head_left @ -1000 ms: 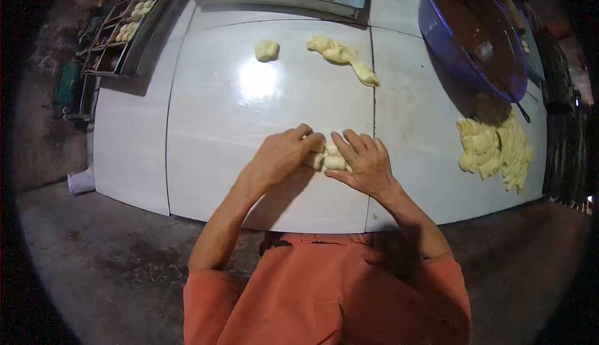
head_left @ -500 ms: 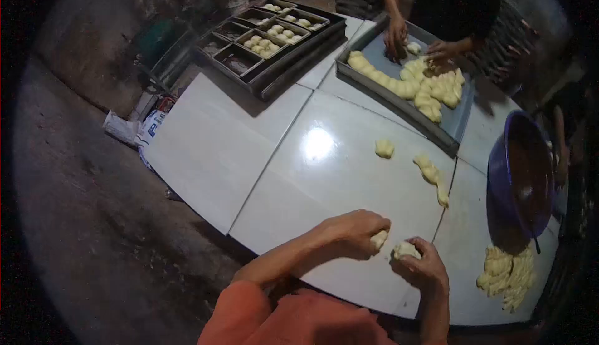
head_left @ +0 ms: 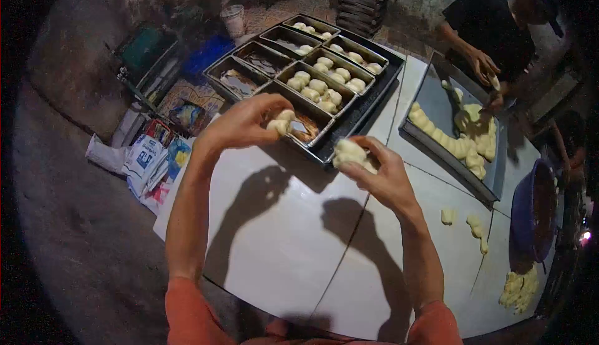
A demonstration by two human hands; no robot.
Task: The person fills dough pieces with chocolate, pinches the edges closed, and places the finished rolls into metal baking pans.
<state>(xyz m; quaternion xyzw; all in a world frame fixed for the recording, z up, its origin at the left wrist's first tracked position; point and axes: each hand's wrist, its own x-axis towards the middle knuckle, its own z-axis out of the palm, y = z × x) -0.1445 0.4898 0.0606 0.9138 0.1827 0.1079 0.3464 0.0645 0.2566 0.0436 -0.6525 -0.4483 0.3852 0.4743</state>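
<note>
My left hand (head_left: 253, 122) grips a pale piece of dough (head_left: 282, 123) at the near edge of a rectangular loaf tin (head_left: 312, 113). That tin's greasy brown inside shows beside the dough. To the right, my right hand (head_left: 382, 173) is closed round a second, rounder dough piece (head_left: 349, 152), held above the table close to the corner of a black tray (head_left: 324, 151). The tray carries several loaf tins. Some hold rows of dough balls (head_left: 316, 89), while others show bare, stained bottoms.
On the right, a co-worker's hands (head_left: 483, 67) handle dough over a large metal tray (head_left: 437, 157) with a long dough strip (head_left: 437, 134). Small dough scraps (head_left: 448, 216), a purple basin (head_left: 530, 207) and a flattened dough heap (head_left: 519, 290) lie on the white table (head_left: 268, 232).
Both my hands have lifted from the table's near side and moved forward and left to the tins, carrying the dough. My view has turned left; the co-worker's hands have risen slightly.
</note>
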